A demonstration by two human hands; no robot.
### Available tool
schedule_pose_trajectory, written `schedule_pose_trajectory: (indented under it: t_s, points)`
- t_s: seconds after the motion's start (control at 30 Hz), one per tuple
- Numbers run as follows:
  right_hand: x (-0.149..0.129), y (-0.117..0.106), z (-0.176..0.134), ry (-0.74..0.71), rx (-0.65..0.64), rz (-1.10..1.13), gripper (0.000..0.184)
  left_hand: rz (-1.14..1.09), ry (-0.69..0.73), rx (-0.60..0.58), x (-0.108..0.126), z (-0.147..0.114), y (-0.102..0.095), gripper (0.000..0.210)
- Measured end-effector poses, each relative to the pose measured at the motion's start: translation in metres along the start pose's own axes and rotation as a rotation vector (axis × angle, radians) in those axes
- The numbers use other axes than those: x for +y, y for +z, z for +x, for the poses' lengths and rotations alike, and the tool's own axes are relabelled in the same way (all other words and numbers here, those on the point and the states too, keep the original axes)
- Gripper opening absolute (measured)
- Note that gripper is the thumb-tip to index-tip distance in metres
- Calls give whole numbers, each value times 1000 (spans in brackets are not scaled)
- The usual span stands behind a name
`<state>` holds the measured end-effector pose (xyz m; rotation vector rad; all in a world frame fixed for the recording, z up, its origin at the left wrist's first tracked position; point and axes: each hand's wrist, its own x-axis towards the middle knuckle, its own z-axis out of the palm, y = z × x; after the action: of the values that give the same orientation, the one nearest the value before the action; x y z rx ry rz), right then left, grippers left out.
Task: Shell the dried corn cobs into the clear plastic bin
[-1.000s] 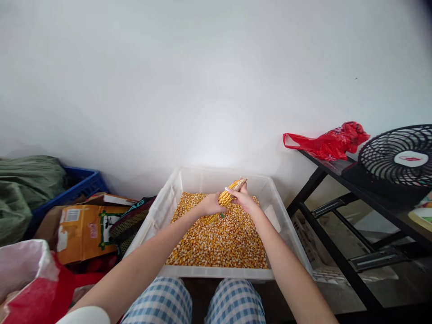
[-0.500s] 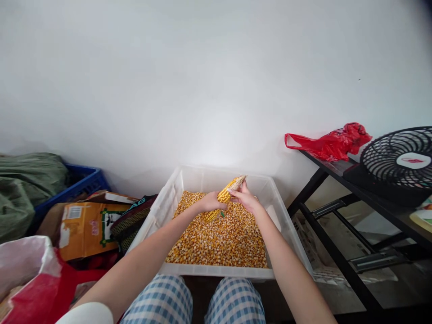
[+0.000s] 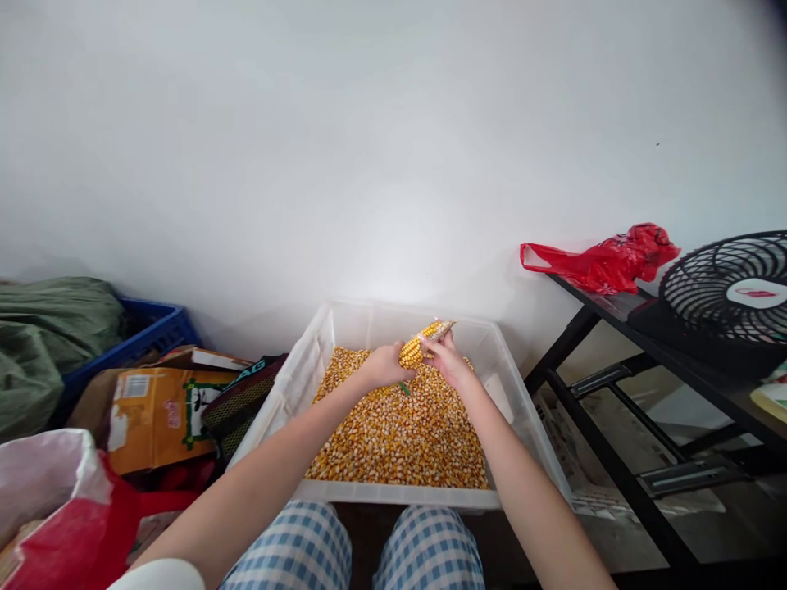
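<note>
Both my hands hold an ear of corn [image 3: 413,352] over a translucent plastic bin [image 3: 369,492]. My left hand [image 3: 382,366] is closed around the lower end of the ear. At the tip end, my right hand [image 3: 448,360] grips it, with the thumb lying across the kernels. Part of the tip looks pale and stripped. Loose corn kernels [image 3: 399,438] fill the bin's bottom below my hands. A small green piece [image 3: 404,388] shows just under my left hand.
To the right, a black table frame [image 3: 590,393] bears a red plastic bag [image 3: 608,266] and a black fan [image 3: 731,287]. At left are a blue crate [image 3: 166,324], a cardboard box [image 3: 153,418] and a red-and-white bag [image 3: 74,516]. A white wall [image 3: 369,147] rises behind the bin.
The ear has shifted slightly right in my hands. My right thumb has moved along the kernels, and a tiny bit shows in the air above the tip. My left hand now covers more of the yellow piece below it.
</note>
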<state>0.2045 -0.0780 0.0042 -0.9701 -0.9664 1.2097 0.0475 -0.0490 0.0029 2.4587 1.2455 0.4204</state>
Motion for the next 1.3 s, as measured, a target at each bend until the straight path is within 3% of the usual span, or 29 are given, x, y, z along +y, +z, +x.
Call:
schedule_pose_trajectory:
  t_s: [0.13, 0.27, 0.47, 0.73, 0.93, 1.3]
  points:
    - [5, 6, 4, 21, 103, 85, 41, 142, -77, 20, 7, -3, 1, 45]
    - [11, 12, 5, -36, 221, 108, 44, 235, -117, 104, 16, -6, 1, 38]
    - [6, 9, 2, -67, 103, 22, 55, 195, -104, 114, 11, -3, 2, 42]
    - [11, 8, 0, 11, 131, -84, 54, 190, -47, 79, 0, 0, 5, 47]
    - [2, 4, -2, -13, 60, -129, 62, 170, 73, 33, 4, -2, 5, 49]
    - [-2, 3, -4, -109, 43, -59, 75, 109, 108, 21, 7, -5, -4, 47]
